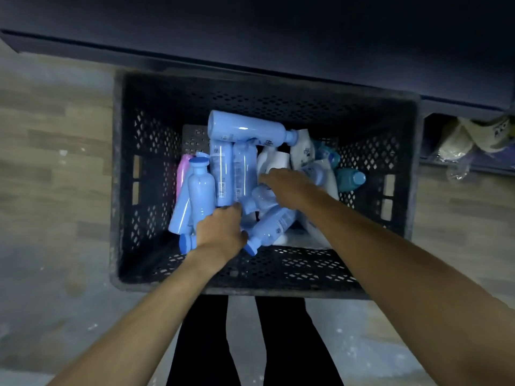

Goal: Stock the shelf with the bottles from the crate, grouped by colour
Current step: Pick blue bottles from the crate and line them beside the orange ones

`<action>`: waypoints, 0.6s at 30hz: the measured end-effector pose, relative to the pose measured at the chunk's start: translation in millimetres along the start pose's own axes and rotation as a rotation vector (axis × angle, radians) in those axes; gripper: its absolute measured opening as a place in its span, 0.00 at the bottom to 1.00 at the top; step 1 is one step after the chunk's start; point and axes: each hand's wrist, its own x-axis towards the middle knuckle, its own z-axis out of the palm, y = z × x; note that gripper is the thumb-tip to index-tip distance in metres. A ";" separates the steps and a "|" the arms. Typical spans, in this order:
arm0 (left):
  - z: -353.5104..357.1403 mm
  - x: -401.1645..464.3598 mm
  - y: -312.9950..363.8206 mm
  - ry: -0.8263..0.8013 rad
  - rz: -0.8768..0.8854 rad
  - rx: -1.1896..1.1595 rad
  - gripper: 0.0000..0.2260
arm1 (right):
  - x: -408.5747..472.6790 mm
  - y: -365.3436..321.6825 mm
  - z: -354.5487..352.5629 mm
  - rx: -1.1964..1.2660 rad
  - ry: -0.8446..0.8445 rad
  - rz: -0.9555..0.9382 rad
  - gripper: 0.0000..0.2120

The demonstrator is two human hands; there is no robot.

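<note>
**Inspector:** Position of the container?

**Recorder:** A black perforated crate (131, 174) stands on the wood-pattern floor (55, 151), centre of the frame, its far edge under a dark shelf (278, 32) that crosses the top of the frame. The person's dark trouser legs show below it, at bottom centre.

**Inspector:** Contents?

**Recorder:** A loose heap of bottles. One light blue bottle (245, 129) lies across the top of the pile, cap pointing right. Two more blue bottles (232, 174) lie side by side beneath it, barcodes up. An upright blue bottle (201, 190) stands at the left of the heap, with a pink bottle (182, 174) just behind it against the left wall. White bottles (274, 160) lie right of centre; a teal bottle (349, 179) lies at the far right.

**Inspector:** Left hand?

**Recorder:** The left hand (221, 229) is down in the crate, lower centre, fingers curled under among blue bottles. It touches the base of the upright one. Whether it is clamped on anything, I cannot tell; the fingers are hidden.

**Inspector:** Right hand?

**Recorder:** The right hand (287, 188) reaches in from the lower right, fingers spread apart over the pile, tips at the white bottles, with another blue bottle (271, 228) lying just beneath the wrist. No grip is visible.
</note>
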 end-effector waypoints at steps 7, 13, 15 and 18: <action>21.5 13.3 -4.4 0.007 -0.011 -0.104 0.14 | 25.8 -2.5 -4.5 -0.153 -0.156 -0.085 0.27; 32.1 23.5 -6.1 -0.023 -0.020 -0.281 0.08 | 14.3 6.0 -0.2 -0.076 0.090 -0.069 0.28; 37.5 28.6 -5.1 -0.007 -0.007 -0.418 0.07 | 7.8 9.3 -8.8 0.070 0.222 -0.013 0.32; 44.4 38.1 2.9 0.042 0.009 -0.580 0.10 | -3.5 8.0 -19.5 0.351 0.428 -0.002 0.34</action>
